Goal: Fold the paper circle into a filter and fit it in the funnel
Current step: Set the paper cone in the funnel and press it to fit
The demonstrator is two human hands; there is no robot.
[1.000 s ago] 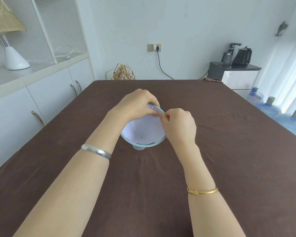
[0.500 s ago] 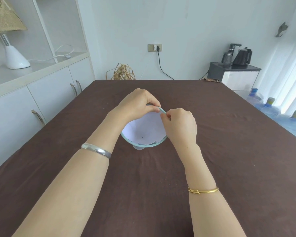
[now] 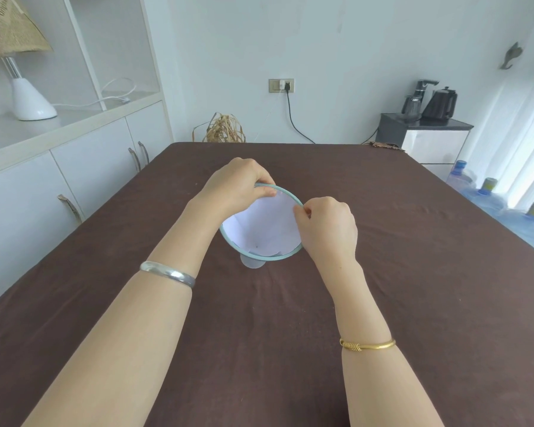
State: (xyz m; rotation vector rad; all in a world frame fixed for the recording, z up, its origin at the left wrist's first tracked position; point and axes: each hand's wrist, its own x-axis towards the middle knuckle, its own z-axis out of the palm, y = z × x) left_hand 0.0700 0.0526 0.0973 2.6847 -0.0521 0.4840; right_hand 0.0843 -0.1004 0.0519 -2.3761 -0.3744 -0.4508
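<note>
white paper filter (image 3: 267, 224) sits inside funnel (image 3: 261, 258) on brown table (image 3: 290, 334). left hand (image 3: 238, 189) fingers curl over far rim, pinching it w/ the paper; right hand (image 3: 329, 228) pinches right rim.

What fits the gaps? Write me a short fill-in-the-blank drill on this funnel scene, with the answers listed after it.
1. The white paper filter sits inside the ____.
2. The funnel stands on a table covered by a dark ____ cloth.
3. The left hand is on the funnel's far rim; its wrist wears a ____ bangle.
4. The right hand pinches at the rim; its wrist wears a ____ bangle.

Missing words: funnel; brown; silver; gold
</note>
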